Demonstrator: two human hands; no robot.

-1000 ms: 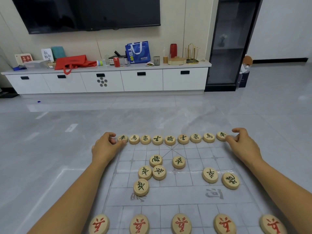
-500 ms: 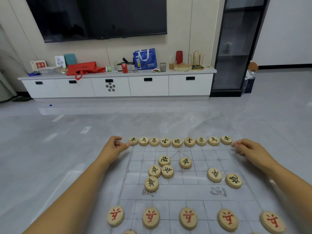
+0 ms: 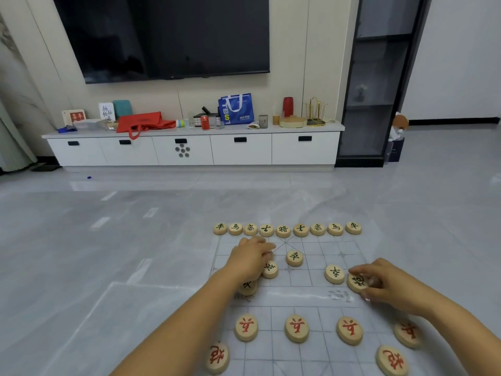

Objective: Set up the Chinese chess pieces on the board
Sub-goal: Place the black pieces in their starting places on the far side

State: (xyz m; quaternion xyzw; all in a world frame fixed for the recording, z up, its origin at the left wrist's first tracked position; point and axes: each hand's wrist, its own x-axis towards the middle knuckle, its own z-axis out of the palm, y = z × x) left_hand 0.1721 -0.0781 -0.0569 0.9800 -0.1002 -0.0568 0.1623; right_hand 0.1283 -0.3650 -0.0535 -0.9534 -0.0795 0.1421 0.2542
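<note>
Both hands are working black pieces on the board [image 3: 311,302].
Right hand [image 3: 390,286] is pinching the black cannon [image 3: 357,281] near the right edge; left hand [image 3: 250,257] is curling over clustered soldiers [image 3: 270,269], grip hidden. Lifting clear, then seating each on its marked crossing, looks wisest.

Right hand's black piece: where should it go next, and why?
Probably onto the bare cross mark a little farther up the board. The right hand pinches the black piece, which lies down near the river, while the back row already looks full, so that marked spot seems to be waiting for it.
</note>
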